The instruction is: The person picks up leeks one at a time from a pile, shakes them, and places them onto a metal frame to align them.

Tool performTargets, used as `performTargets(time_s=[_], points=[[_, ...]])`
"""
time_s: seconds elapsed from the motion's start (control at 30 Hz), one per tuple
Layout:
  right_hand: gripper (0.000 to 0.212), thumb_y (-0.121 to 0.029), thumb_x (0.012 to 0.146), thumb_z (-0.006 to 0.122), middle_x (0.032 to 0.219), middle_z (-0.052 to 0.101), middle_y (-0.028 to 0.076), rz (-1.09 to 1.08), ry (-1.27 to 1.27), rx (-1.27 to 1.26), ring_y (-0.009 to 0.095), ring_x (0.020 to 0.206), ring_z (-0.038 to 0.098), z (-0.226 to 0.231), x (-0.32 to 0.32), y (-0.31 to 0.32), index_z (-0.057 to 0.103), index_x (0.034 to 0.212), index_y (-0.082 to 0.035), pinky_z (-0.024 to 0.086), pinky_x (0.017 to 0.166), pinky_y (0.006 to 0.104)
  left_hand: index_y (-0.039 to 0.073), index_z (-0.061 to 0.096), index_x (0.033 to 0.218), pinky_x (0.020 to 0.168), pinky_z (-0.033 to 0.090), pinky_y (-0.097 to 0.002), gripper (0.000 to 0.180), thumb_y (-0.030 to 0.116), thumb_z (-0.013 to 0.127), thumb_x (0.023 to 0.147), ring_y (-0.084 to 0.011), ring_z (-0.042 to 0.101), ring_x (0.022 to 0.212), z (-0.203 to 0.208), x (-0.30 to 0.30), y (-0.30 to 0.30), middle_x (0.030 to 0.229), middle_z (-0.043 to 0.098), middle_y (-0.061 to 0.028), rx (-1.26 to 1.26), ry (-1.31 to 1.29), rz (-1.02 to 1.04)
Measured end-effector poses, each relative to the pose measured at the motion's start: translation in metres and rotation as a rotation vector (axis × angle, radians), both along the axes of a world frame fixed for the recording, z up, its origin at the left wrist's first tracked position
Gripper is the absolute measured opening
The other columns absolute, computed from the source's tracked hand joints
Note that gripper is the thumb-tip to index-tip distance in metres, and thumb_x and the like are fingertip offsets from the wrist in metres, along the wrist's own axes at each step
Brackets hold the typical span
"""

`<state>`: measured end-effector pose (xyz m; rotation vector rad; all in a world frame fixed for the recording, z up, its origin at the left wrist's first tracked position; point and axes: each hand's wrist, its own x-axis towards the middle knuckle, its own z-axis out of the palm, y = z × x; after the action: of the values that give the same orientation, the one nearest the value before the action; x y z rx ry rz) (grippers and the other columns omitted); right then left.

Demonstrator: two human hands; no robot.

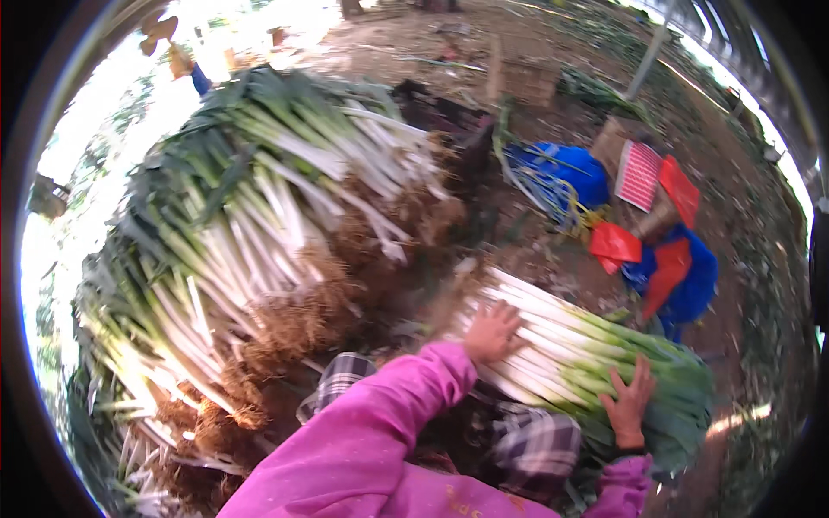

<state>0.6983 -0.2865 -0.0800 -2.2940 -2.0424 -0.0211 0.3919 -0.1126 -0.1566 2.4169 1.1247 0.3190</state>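
Observation:
A bundle of leeks (pixel 553 332) lies across in front of me, white stems and brown roots to the left, green leaves to the right. My left hand (pixel 494 332) rests flat on the white stems near the root end, fingers stretched out. On the green part, my right hand (pixel 630 401) presses with its fingers spread. Neither hand is wrapped round anything. To the left spreads a big heap of leeks (pixel 250 207), its dark leaves pointing outward and its tangled roots (pixel 302 319) facing me. The roots of the bundle beside my left hand are blurred.
Beyond the bundle lie a blue bag (pixel 570 173) with pale strings, a red-and-white patterned sheet (pixel 639 175), red pieces (pixel 682 192) and another blue bag (pixel 691 281). A wooden board (pixel 522 82) is farther back. Bare soil (pixel 380 39) stretches behind the heap.

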Motion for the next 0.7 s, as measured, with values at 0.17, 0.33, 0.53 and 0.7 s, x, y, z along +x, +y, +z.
performTargets(time_s=[0.17,0.33,0.53,0.7], points=[[0.068,-0.031,0.070,0.075,0.159,0.019,0.011,-0.017,-0.097,-0.179,0.038,0.146,0.012,-0.009,-0.004,0.008,0.054,0.135,-0.024,0.006,0.111,0.0686,0.024,0.042,0.144,0.113,0.010,-0.0658,0.061,0.058,0.044,0.093,-0.0356,0.014,0.146,-0.008,-0.002,-0.006,0.157,0.022,-0.0137,-0.095,0.066,0.092],[0.071,-0.035,0.070,0.075,0.159,0.017,0.012,0.004,-0.084,-0.193,0.040,0.146,0.011,-0.025,0.000,0.005,0.052,0.137,-0.026,0.003,0.110,0.0711,0.020,0.048,0.138,0.110,0.025,-0.0603,0.060,0.057,0.048,0.092,-0.0363,0.030,0.140,0.016,-0.035,0.042,0.149,0.037,-0.0157,-0.196,0.108,-0.009],[0.066,-0.029,0.073,0.070,0.159,0.019,0.011,-0.033,-0.056,-0.192,0.040,0.146,0.011,-0.008,-0.007,0.005,0.053,0.136,-0.022,0.003,0.111,0.0689,0.006,0.068,0.095,0.078,0.053,-0.0449,0.024,0.021,0.049,0.090,-0.0350,0.065,0.084,0.087,-0.204,0.122,0.089,0.067,-0.0162,0.081,-0.485,0.703],[0.056,-0.040,0.089,0.058,0.153,0.033,0.012,0.007,-0.321,-0.309,0.037,0.142,0.025,0.007,-0.023,0.008,0.048,0.141,-0.024,0.024,0.108,0.0637,0.010,0.064,0.094,0.081,0.051,-0.0397,0.015,0.015,0.055,0.083,-0.0252,0.063,0.095,0.076,-0.327,0.220,0.095,0.065,-0.0107,0.474,0.061,0.840]])
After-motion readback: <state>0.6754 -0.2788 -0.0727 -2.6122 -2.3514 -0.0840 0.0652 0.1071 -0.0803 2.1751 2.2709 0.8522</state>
